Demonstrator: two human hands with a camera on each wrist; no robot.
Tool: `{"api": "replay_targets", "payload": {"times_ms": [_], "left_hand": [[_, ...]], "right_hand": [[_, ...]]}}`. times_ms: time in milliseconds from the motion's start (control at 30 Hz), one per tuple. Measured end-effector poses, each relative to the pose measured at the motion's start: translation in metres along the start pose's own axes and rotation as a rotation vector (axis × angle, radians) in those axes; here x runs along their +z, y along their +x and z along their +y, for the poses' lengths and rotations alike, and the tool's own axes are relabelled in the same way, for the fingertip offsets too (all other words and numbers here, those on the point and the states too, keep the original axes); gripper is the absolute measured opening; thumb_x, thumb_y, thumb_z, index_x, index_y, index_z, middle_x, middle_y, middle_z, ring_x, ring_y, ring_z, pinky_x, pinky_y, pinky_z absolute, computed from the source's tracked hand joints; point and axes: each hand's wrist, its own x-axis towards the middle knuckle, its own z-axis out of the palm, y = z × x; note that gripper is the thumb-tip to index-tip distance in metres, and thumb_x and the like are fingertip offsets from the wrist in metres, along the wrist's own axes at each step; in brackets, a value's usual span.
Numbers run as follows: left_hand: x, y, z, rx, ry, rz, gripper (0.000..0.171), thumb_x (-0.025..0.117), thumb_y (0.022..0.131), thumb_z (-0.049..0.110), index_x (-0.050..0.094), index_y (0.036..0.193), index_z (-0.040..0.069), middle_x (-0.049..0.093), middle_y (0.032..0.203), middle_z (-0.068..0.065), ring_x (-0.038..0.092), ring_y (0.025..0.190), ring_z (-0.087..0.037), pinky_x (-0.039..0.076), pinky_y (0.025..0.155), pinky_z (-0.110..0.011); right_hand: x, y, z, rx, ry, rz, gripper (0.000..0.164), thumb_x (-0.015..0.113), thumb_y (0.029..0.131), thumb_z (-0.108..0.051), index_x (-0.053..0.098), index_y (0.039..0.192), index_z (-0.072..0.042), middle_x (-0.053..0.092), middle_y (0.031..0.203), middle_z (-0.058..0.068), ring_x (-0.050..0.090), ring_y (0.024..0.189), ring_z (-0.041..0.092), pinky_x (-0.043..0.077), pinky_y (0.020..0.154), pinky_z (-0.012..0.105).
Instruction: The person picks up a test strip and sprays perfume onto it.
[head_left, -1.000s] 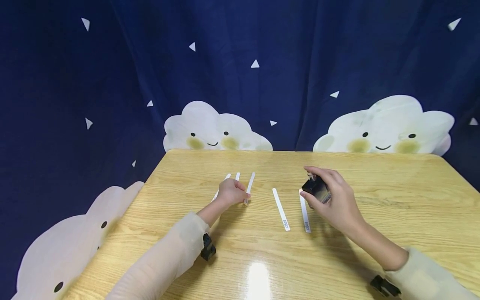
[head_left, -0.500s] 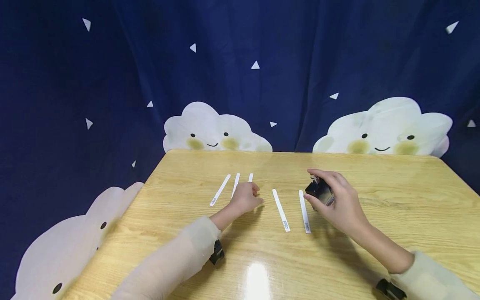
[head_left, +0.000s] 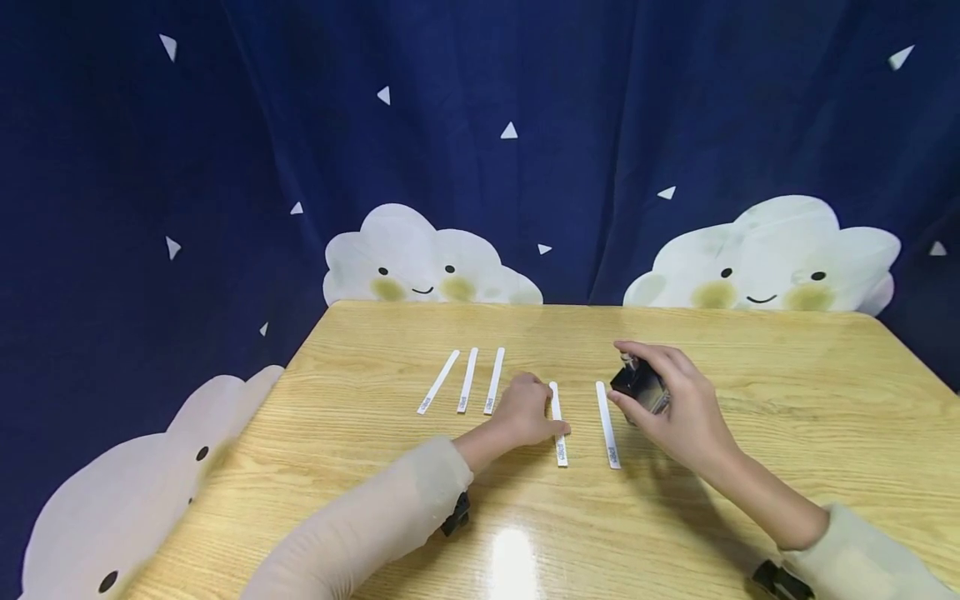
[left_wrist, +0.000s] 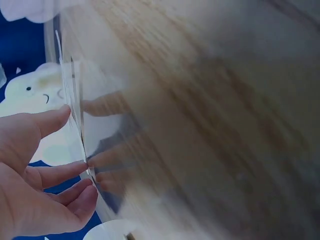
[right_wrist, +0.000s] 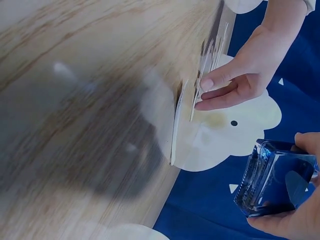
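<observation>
My left hand (head_left: 527,412) touches a white paper test strip (head_left: 561,452) on the table, its thumb and fingertips spread along it. The left wrist view shows the left hand (left_wrist: 45,175) at the edge-on strip (left_wrist: 79,131). Left of it lie three similar strips (head_left: 495,379), side by side with printed lower ends. Another strip (head_left: 608,433) lies to the right, beside my right hand (head_left: 686,408). Between thumb and fingers that hand holds a square glass perfume bottle (head_left: 639,385) above the table. The right wrist view shows the bottle's thick glass (right_wrist: 272,175) close up.
The light wooden table (head_left: 810,400) has a bright reflection near its front. Behind it hangs a dark blue curtain (head_left: 585,150) with white triangles and smiling clouds. Black wrist cameras (head_left: 782,579) sit by both sleeves.
My left hand has moved right, from the third strip to the fourth. The fourth strip has turned more upright. My right hand has stayed nearly still with the perfume bottle.
</observation>
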Motion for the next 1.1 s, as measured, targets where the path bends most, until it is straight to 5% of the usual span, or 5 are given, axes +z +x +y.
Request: {"api": "replay_targets", "payload": {"times_ms": [500,733,933,1100], "left_hand": [[-0.001,0.016,-0.016,0.025,0.082,0.012,0.045,0.073,0.085,0.038,0.066,0.123,0.015,0.062,0.127,-0.008,0.054,0.121,-0.025,0.048,0.1,-0.037],[-0.005,0.003,-0.018,0.048,-0.013,0.001,0.053,0.077,0.081,0.032,0.063,0.125,0.007,0.062,0.126,-0.01,0.056,0.118,-0.024,0.052,0.096,-0.035],[-0.006,-0.01,-0.016,0.025,-0.048,0.007,0.05,0.082,0.077,0.026,0.065,0.12,0.005,0.063,0.125,-0.014,0.063,0.105,-0.024,0.057,0.077,-0.027],[-0.008,-0.016,-0.015,-0.045,-0.125,-0.002,0.039,0.078,0.079,0.013,0.067,0.115,0.004,0.063,0.115,-0.013,0.056,0.078,-0.016,0.046,0.059,-0.018]], "right_hand": [[0.001,-0.002,0.002,-0.005,0.006,-0.007,0.063,0.085,0.067,-0.008,0.062,0.125,-0.016,0.065,0.113,0.008,0.06,0.104,0.022,0.044,0.081,0.017],[0.0,-0.002,0.001,-0.01,0.011,0.0,0.063,0.085,0.068,-0.008,0.062,0.126,-0.017,0.065,0.114,0.009,0.06,0.104,0.022,0.045,0.079,0.017],[0.0,-0.002,0.001,-0.008,0.012,0.009,0.063,0.086,0.067,-0.009,0.063,0.125,-0.017,0.066,0.113,0.008,0.059,0.104,0.021,0.044,0.081,0.017],[0.0,-0.002,0.001,-0.011,0.02,0.008,0.064,0.086,0.067,-0.008,0.062,0.125,-0.018,0.066,0.113,0.007,0.059,0.104,0.02,0.043,0.083,0.013]]}}
